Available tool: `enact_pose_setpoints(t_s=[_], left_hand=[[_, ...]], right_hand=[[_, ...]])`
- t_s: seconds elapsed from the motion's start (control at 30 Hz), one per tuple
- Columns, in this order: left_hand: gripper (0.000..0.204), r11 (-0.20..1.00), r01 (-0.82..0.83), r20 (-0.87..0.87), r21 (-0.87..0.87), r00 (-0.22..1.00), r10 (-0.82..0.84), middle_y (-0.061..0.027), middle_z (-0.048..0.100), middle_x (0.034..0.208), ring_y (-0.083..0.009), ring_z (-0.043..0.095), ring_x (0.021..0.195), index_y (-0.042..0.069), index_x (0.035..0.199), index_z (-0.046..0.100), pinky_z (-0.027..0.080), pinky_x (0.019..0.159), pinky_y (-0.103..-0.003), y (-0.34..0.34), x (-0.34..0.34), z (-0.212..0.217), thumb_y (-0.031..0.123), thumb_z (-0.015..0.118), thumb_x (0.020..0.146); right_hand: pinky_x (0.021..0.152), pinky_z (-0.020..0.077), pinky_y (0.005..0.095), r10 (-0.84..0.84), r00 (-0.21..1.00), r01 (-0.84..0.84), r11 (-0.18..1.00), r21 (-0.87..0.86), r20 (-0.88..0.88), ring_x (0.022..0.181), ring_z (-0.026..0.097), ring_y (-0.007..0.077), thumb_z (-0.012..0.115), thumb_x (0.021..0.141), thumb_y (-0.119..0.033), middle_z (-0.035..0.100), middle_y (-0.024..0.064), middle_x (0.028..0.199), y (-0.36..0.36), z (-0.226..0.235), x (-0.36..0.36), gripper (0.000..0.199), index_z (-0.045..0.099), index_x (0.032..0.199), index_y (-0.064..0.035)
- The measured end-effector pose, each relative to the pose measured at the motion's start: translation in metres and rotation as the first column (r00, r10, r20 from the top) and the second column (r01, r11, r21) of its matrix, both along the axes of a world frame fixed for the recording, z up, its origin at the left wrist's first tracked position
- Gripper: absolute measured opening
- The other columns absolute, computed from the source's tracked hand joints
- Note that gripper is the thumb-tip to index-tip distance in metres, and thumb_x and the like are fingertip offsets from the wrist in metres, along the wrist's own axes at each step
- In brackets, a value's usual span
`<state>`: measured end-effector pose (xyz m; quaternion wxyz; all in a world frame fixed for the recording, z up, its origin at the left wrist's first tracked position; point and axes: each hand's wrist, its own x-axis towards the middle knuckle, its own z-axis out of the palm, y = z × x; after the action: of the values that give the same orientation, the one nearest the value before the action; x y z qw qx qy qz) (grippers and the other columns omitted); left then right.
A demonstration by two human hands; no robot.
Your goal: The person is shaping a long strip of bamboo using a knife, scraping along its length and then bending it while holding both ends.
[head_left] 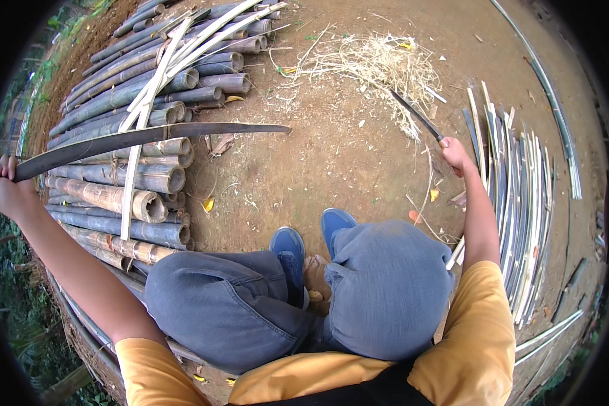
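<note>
Left hand (8,191) clenched around near end of bamboo strip (149,139); long axis carried rightward over bamboo pile (142,179). Right hand (455,154) wrapped on knife (416,116), blade pointed away, well apart from strip. Left hand nearer.

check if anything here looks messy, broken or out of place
A loose heap of pale straw-like bamboo shavings lies scattered over the brown dirt ground, strands straying past the heap. A few pale split bamboo strips lie askew across the stacked grey-brown bamboo poles. Nothing looks broken.
</note>
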<state>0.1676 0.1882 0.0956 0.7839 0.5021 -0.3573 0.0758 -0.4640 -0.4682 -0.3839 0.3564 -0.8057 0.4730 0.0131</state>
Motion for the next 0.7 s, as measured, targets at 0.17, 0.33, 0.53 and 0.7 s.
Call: enact_pose_setpoints(t_s=[0.17, 0.33, 0.53, 0.7], left_hand=[[0.008, 0.978, -0.165, 0.023, -0.125, 0.985, 0.169, -0.0054, 0.044, 0.080, -0.0124, 0.040, 0.064, -0.002, 0.095, 0.054, 0.035, 0.050, -0.022, -0.030, -0.029, -0.015, -0.005, 0.047, 0.095], [0.009, 0.935, -0.318, -0.002, -0.158, 0.947, 0.322, -0.0071, 0.050, 0.083, -0.0115, 0.043, 0.066, 0.000, 0.095, 0.055, 0.037, 0.051, -0.024, -0.068, -0.095, -0.013, -0.005, 0.048, 0.096], [0.008, 0.887, -0.433, -0.042, -0.160, 0.901, 0.433, -0.0059, 0.048, 0.071, -0.0115, 0.046, 0.057, -0.002, 0.089, 0.056, 0.041, 0.047, -0.026, -0.106, -0.141, -0.003, -0.007, 0.051, 0.093], [0.006, 0.901, -0.374, -0.022, -0.219, 0.925, 0.378, -0.0083, 0.051, 0.072, -0.0124, 0.049, 0.055, -0.004, 0.088, 0.057, 0.042, 0.045, -0.025, -0.149, -0.163, 0.018, -0.006, 0.053, 0.092]], right_hand=[[0.047, 0.0367, 0.0407, 0.235, 0.971, -0.237, 0.969, -0.071, -0.036, 0.048, 0.047, 0.0228, 0.053, 0.068, -0.005, 0.049, 0.0094, 0.057, 0.023, 0.045, 0.013, 0.007, 0.046, 0.068, -0.0055], [0.058, 0.0436, 0.0447, 0.210, 0.954, -0.237, 0.965, -0.111, -0.212, 0.059, 0.058, 0.0319, 0.054, 0.075, -0.010, 0.060, 0.0177, 0.065, 0.049, 0.107, 0.042, 0.009, 0.054, 0.071, -0.0011], [0.071, 0.0527, 0.0457, 0.236, 0.906, -0.349, 0.886, -0.306, -0.351, 0.077, 0.069, 0.0380, 0.055, 0.091, -0.023, 0.068, 0.0261, 0.087, 0.067, 0.175, 0.098, 0.027, 0.069, 0.096, -0.0009], [0.061, 0.0526, 0.0420, 0.333, 0.866, -0.466, 0.808, -0.360, -0.373, 0.069, 0.069, 0.0294, 0.054, 0.095, -0.025, 0.069, 0.0207, 0.083, 0.085, 0.255, 0.177, 0.029, 0.068, 0.101, -0.0002]])
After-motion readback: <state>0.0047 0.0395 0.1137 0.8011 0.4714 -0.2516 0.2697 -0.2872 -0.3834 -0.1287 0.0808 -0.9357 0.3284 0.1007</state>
